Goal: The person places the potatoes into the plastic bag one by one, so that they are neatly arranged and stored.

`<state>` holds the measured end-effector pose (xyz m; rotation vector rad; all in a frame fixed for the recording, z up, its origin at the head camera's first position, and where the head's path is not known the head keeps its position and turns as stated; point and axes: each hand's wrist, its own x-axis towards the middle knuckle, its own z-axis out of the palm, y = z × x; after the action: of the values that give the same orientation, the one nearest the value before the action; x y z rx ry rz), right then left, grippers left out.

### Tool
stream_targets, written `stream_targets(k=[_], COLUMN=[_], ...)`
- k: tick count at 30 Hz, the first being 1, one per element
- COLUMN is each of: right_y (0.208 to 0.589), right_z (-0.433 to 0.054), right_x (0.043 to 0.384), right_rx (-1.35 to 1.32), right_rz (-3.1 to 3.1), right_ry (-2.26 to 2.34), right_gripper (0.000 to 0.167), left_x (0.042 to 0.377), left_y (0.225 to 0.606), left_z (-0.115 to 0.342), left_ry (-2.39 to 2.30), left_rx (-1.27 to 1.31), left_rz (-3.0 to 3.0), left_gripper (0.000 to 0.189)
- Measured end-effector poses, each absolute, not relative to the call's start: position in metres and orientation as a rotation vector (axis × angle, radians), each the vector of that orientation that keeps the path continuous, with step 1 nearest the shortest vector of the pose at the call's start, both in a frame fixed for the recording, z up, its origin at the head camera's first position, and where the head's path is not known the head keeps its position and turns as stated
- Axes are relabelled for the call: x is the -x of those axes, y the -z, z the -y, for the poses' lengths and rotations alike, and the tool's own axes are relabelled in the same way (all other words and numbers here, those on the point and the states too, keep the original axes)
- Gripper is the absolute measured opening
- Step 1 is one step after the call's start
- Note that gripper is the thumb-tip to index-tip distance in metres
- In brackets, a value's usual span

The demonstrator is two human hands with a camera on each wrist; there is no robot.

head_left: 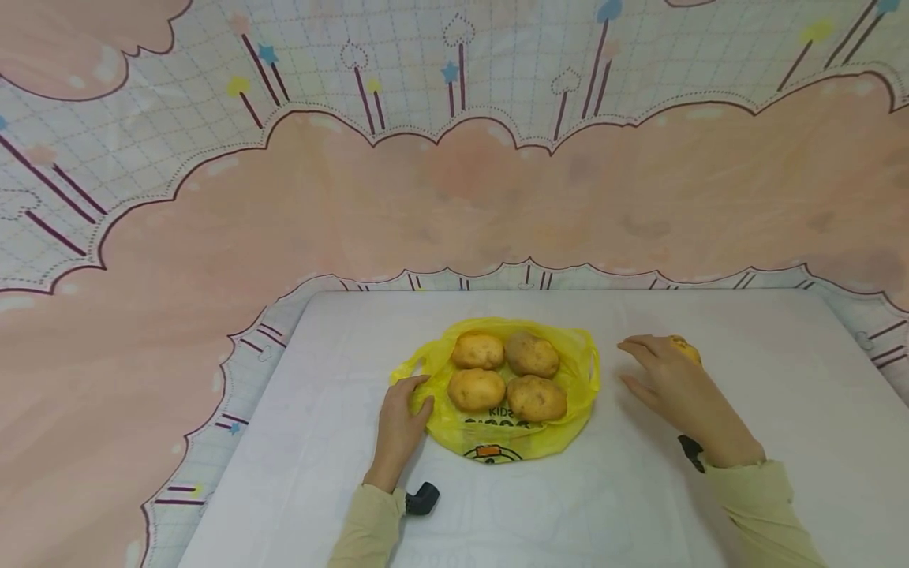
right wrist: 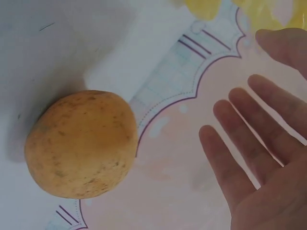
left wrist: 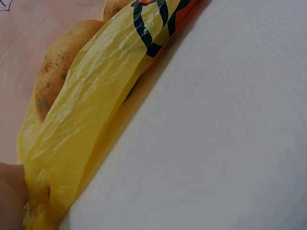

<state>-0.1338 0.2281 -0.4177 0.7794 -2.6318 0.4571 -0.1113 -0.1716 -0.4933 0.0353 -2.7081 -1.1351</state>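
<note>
Several potatoes (head_left: 478, 390) lie together on a yellow plastic bag (head_left: 440, 430) with black printing, spread on the white table. At the bag's left edge my left hand (head_left: 399, 426) holds the plastic, its thumb and fingers a little apart in the head view. In the left wrist view the bag (left wrist: 91, 100) bunches up beside part of that hand. Right of the bag, my right hand (head_left: 671, 383) hovers with straight fingers and nothing in its grasp. Another potato (right wrist: 81, 143) sits beyond this hand, apart from it, and is mostly hidden by it in the head view.
The white tabletop (head_left: 568, 513) stretches around the bag and both hands. A patterned cloth backdrop (head_left: 461, 205) with pinkish cloud shapes rises behind the table. Black straps with small devices (head_left: 423, 499) sit at both wrists.
</note>
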Motion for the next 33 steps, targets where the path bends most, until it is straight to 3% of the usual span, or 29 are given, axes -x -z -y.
stream_targets(k=[33], right_y=[0.434], right_z=[-0.253], right_x=[0.143], right_rx=[-0.563], right_rz=[2.772], right_ry=[-0.478], right_gripper=[0.045], left_x=[0.109], left_y=[0.496], left_z=[0.172], left_ry=[1.170], left_rx=[-0.057], left_rz=[2.715], left_gripper=[0.034])
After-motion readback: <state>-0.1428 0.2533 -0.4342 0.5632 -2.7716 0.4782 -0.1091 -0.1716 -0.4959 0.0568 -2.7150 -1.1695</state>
